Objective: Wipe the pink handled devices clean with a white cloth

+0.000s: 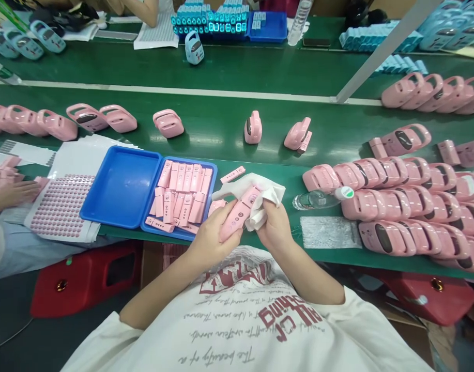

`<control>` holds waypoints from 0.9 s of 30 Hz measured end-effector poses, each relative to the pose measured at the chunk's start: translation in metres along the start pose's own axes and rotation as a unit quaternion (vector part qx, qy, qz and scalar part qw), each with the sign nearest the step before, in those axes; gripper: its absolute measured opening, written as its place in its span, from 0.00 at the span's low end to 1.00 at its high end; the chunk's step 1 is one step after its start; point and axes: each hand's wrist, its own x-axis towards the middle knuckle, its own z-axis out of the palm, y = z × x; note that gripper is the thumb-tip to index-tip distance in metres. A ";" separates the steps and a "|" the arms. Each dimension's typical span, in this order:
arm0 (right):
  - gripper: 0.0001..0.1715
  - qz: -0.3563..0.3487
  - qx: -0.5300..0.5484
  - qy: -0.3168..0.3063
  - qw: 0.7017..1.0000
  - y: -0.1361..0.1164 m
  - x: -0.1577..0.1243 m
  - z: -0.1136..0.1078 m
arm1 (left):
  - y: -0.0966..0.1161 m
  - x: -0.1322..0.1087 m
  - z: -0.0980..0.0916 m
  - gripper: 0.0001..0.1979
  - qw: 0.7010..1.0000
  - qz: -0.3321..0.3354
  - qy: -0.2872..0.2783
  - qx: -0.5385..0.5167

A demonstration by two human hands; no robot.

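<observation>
A pink stick-shaped device (239,213) with round buttons lies tilted in my left hand (211,233), whose fingers are wrapped round its lower end. My right hand (274,223) grips a white cloth (273,192), which touches the upper end of the device and spreads out behind it. Just beyond the cloth, another pink stick (232,174) rests on the green table. A pink object (216,206) is partly hidden behind my left hand. To the left, a blue tray (215,181) holds several pink sticks.
An empty blue tray (122,187) adjoins the full one. A clear bottle (316,200) lies beside bubble wrap (330,232) and rows of pink cases (387,204). More pink cases (253,127) stand farther back. Another person's hand (21,192) is at the left, near a sticker sheet (62,206).
</observation>
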 end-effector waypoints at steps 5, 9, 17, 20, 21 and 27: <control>0.18 -0.053 -0.053 0.056 0.996 0.003 0.017 -0.004 | 0.004 0.001 0.001 0.33 1.000 -0.002 -0.029 -0.005; 0.18 -0.155 -0.154 0.017 0.976 0.004 0.021 -0.013 | 0.007 0.002 0.005 0.33 1.000 -0.019 -0.003 -0.025; 0.24 -0.454 -0.389 -0.211 0.773 0.013 0.010 -0.029 | 0.008 0.007 0.004 0.29 0.995 -0.036 0.029 -0.091; 0.23 -0.515 -0.413 -0.328 0.675 0.014 0.013 -0.033 | 0.007 0.011 0.003 0.22 0.990 -0.041 0.014 -0.132; 0.23 -0.527 -0.404 -0.338 0.667 0.013 0.015 -0.034 | 0.006 0.011 0.004 0.22 0.989 -0.041 0.020 -0.143; 0.26 -0.426 -0.341 -0.198 0.815 0.005 0.031 -0.029 | -0.001 0.012 0.012 0.35 0.948 -0.058 -0.003 -0.312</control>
